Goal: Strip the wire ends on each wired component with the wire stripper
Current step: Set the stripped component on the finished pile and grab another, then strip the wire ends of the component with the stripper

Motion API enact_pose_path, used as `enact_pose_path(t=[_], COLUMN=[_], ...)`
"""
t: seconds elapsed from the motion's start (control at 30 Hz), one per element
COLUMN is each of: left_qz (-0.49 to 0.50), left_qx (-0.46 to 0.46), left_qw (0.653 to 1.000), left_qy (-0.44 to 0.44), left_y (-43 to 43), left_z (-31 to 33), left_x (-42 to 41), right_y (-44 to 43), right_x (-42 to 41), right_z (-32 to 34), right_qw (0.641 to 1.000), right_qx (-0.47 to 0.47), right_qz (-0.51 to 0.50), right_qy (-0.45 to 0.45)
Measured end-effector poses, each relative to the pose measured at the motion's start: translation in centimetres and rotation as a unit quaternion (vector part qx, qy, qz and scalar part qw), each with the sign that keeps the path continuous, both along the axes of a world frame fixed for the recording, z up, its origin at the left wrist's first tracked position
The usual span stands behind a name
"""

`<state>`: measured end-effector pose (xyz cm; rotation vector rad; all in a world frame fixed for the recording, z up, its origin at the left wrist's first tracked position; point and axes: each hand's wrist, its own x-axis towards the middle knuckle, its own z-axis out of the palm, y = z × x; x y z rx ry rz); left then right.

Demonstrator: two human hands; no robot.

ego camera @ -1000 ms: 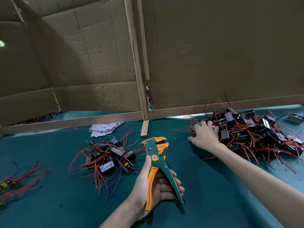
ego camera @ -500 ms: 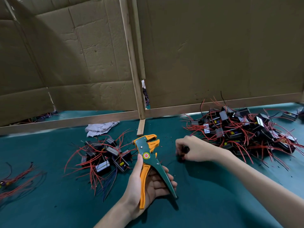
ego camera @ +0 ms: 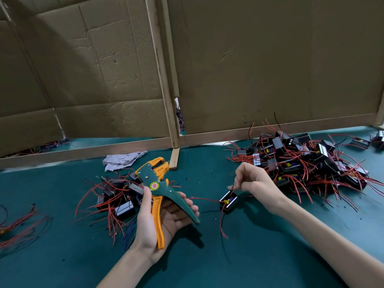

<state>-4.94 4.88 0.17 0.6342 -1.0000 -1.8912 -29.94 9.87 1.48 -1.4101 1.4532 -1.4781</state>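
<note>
**Counter (ego camera: 62,256), left to right.**

Far left: a loose bundle of red wires (ego camera: 18,223) at the edge of view, too tangled to count.

Next: one crumpled rag (ego camera: 122,160) by the back rail. In front of it lies the small pile (ego camera: 116,196) of black boxes with red wires, roughly a dozen (an exact count is not possible, as they overlap).

Centre: your left grip (ego camera: 164,221) is clasped on the one wire stripper (ego camera: 158,190). The thumb lies along the side, the fingers curl under the green handle, and the orange handle rests in the palm. The handles are spread and the orange head points away from you, with nothing in it.

Right of centre: your right grip (ego camera: 253,183) pinches one component (ego camera: 228,201) by a wire, and the box hangs just below the fingertips. Two red wires show on it: one reaches toward the stripper's green handle and the other trails down toward you. A dark wire may also trail from it.

Far right: the large pile (ego camera: 307,163), several dozen boxes, with two or three strays beyond it.

**Step in hand, as judged:** feeding the first wire end.
- Slide your pinch closer to a free tip, so the wire does not flop.
- Straighten the wire and lay only its end squarely across the head.
- Keep the box clear of the head, then squeeze fully, once.
- Do one wire at a time.
</note>
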Motion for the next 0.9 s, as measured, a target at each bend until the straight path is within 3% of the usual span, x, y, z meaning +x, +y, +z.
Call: enact_pose_path(t=[0.27, 0.4, 0.57, 0.9], left_qz=[0.026, 0.007, -0.014, -0.024], left_qx=[-0.002, -0.004, -0.007, -0.015], left_qw=[1.0, 1.0, 0.999, 0.996], left_qy=[0.0, -0.026, -0.049, -0.081], left_y=[-0.1, 0.4, 0.8, 0.8], left_z=[0.4, 0.3, 0.1, -0.2], left_x=[0.5, 0.2, -0.2, -0.1], right_y=[0.2, 1.0, 1.6, 2.5], right_x=[-0.4, -0.2, 1.3, 2.1], right_z=[0.3, 0.4, 0.5, 0.9], right_qw=[0.981, 0.967, 0.968, 0.974], right_qx=[0.008, 0.051, 0.067, 0.07], right_qz=[-0.001, 0.078, 0.15, 0.167], right_qy=[-0.195, -0.236, -0.187, -0.14])
